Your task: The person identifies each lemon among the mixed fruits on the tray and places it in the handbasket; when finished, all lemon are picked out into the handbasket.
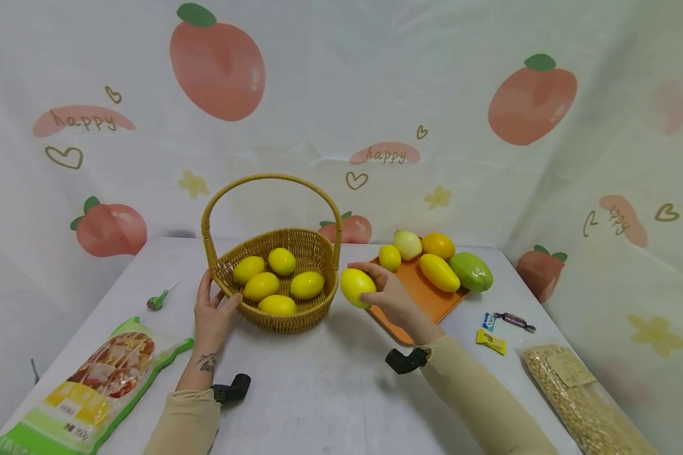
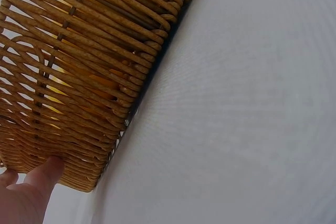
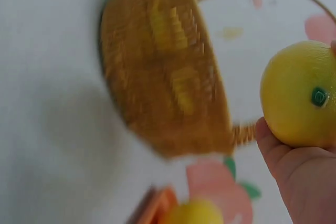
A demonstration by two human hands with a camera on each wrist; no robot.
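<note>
A woven wicker basket (image 1: pixel 313 316) with a tall handle stands mid-table and holds several yellow lemons (image 1: pixel 260 285). My left hand (image 1: pixel 213 309) rests against the basket's left wall, thumb on the weave; the thumb (image 2: pixel 44 174) also shows in the left wrist view against the basket (image 2: pixel 89 72). My right hand (image 1: pixel 384 292) grips a yellow lemon (image 1: pixel 356 287) just right of the basket rim, above the table. In the right wrist view that lemon (image 3: pixel 300 95) sits in my fingers (image 3: pixel 294 169), with the basket (image 3: pixel 163 87) blurred behind it.
An orange tray (image 1: pixel 429 298) at right carries a lemon (image 1: pixel 389 257), an orange, a yellow mango (image 1: pixel 439 272), a green mango (image 1: pixel 470 271) and a pale fruit. Wrapped candies (image 1: pixel 498 328), a grain bag (image 1: pixel 583 395), a snack bag (image 1: pixel 99 379) and a lollipop (image 1: pixel 158 300) lie around.
</note>
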